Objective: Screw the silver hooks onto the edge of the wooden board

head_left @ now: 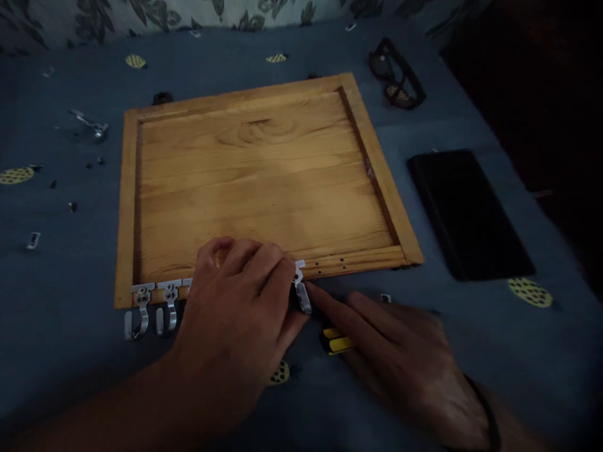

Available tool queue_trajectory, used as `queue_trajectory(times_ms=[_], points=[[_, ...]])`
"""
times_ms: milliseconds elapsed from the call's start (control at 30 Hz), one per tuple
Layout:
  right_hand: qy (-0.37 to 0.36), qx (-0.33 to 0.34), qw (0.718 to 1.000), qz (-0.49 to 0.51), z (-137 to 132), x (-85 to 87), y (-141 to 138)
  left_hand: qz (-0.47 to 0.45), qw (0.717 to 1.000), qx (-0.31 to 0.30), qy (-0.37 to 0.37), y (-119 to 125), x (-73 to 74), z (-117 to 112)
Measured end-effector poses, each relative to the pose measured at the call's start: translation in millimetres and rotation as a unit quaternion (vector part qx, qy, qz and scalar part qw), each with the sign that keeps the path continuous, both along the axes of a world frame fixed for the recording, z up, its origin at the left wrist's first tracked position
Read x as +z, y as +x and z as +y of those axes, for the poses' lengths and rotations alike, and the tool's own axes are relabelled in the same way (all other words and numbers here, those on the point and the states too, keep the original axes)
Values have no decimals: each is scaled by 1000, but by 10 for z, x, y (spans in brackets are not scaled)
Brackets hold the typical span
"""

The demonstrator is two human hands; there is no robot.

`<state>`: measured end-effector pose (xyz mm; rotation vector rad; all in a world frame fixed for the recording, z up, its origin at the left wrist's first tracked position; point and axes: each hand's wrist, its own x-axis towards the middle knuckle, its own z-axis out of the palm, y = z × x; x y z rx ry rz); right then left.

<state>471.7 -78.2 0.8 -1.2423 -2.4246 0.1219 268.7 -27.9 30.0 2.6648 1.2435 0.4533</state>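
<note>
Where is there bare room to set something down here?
Bare: the framed wooden board's middle, beyond the left hand; blue cloth between the right hand and flat black object. Crowded: the board's near edge, with metal hooks; left of it, loose hardware.

Dark-framed glasses [409,75] up by the far right corner of the blue cloth [202,72], flat black object [471,213] near its right edge, leafy fabric [155,12] along the far edge

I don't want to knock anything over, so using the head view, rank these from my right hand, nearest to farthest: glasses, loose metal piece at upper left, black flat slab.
From your right hand:
1. Black flat slab: ahead, to the right.
2. Glasses: farther ahead, right of the wooden panel.
3. Loose metal piece: far left, past the panel.
</note>
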Motion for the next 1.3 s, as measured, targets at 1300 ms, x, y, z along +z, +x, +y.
queue_trajectory(times_ms=[1300], points=[[17,-14,999,-38,33,18,-45,21,1000,-1,-11,-6,29,-8]])
